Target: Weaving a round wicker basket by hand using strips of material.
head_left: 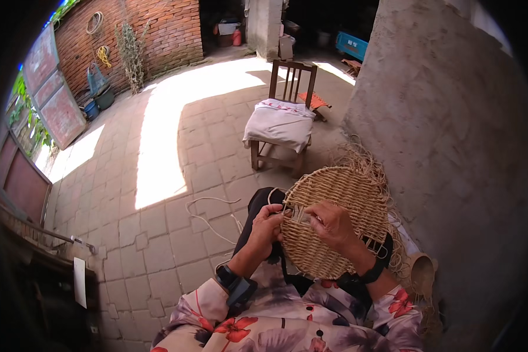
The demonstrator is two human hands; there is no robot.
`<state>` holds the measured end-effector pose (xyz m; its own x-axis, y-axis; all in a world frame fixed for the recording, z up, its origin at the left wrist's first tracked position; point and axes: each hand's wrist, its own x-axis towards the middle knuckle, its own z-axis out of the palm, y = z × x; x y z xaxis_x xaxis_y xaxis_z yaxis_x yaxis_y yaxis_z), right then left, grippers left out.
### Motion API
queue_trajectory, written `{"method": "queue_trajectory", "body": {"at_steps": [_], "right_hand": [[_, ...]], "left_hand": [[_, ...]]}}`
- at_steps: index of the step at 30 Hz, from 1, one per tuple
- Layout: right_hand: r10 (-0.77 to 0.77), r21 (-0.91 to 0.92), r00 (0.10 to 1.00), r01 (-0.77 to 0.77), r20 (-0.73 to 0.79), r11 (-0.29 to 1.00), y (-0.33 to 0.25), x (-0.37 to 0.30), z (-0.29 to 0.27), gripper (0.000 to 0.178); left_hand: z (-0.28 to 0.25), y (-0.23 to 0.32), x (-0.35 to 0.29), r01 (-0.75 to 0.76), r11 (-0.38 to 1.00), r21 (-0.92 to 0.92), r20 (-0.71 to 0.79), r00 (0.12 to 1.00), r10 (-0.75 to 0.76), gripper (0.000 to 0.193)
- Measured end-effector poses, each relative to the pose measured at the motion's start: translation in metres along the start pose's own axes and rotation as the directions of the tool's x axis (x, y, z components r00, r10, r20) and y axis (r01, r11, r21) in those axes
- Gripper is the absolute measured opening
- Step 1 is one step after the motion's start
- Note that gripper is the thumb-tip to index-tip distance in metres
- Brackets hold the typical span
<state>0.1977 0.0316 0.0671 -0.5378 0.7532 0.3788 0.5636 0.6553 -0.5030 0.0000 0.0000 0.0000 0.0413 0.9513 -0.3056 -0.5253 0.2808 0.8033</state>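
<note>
A round woven straw piece (349,193), tan with tight rows, lies tilted across my lap. My left hand (266,227) is closed on its left edge, thumb on top. Over the weave, near that same edge, my right hand (332,224) is bent in a pinch with pale strands at its fingertips. Between the two hands is a small gap in the weave crossed by light strands. A loose pale cord (208,220) trails from the left of my knee over the paving. The fingertips of my left hand are partly hidden.
A wooden chair (278,126) with a cloth-covered seat stands ahead, an orange folding stool (315,101) behind it. Loose straw strands (364,161) pile up between the woven piece and the grey wall (446,117) on my right. A tan rounded container (422,273) sits by that wall.
</note>
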Motion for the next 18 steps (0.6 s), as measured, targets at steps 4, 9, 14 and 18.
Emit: {"method": "queue_trajectory", "body": {"at_steps": [4,9,14,18], "right_hand": [[-0.100,-0.082,0.994,0.104,0.055,0.991,-0.008,0.017,0.012,0.014],[-0.114,-0.246,0.979,0.153,0.167,0.957,0.000,0.037,0.027,0.010],[-0.022,-0.262,0.959,0.098,0.281,0.960,-0.013,0.046,0.024,0.012],[-0.222,-0.290,0.975,0.213,0.001,0.933,-0.017,0.035,0.044,0.022]], "left_hand": [[0.000,0.010,-0.008,0.102,0.979,-0.175,0.077,0.993,-0.089,0.029],[-0.007,0.010,-0.005,0.121,0.974,-0.193,0.121,0.988,-0.098,0.030],[-0.004,0.002,-0.001,-0.013,0.999,0.031,0.048,0.999,0.012,0.033],[0.001,-0.009,0.004,-0.120,0.947,0.297,-0.042,0.989,0.139,0.032]]}}
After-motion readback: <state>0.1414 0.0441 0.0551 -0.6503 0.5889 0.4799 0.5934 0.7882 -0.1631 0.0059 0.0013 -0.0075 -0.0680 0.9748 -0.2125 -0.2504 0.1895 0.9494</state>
